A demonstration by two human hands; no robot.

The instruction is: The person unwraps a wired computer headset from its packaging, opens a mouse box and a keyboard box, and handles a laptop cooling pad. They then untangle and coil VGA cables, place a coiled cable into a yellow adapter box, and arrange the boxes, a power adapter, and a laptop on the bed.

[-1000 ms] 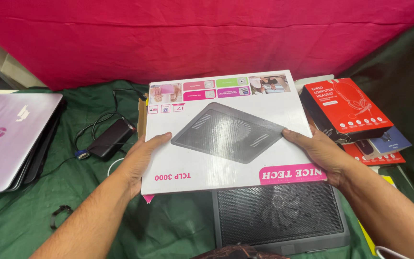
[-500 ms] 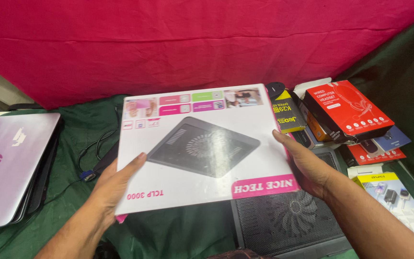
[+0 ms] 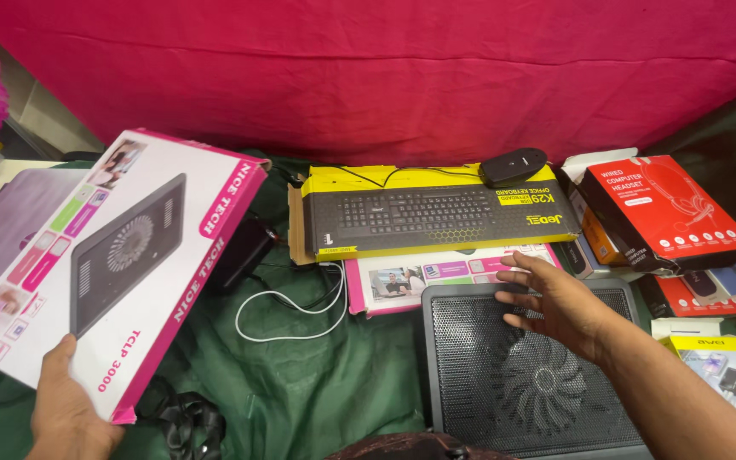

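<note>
box: pink-and-white box [image 3: 104, 273] swung left, off the cooling pad [image 3: 526, 375] | left hand [image 3: 66, 409] grips its corner | right hand [image 3: 555, 302] let go, fingers spread over the pad's mesh

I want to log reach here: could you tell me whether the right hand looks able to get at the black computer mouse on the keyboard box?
Probably yes: the right hand hovers open over the cooling pad, and nothing stands between it and the mouse atop the keyboard box.

A keyboard box [image 3: 440, 213], black mouse [image 3: 513, 166], red headset box [image 3: 662, 213] and white cable [image 3: 287, 311] lie on green cloth [image 3: 325, 383].
</note>
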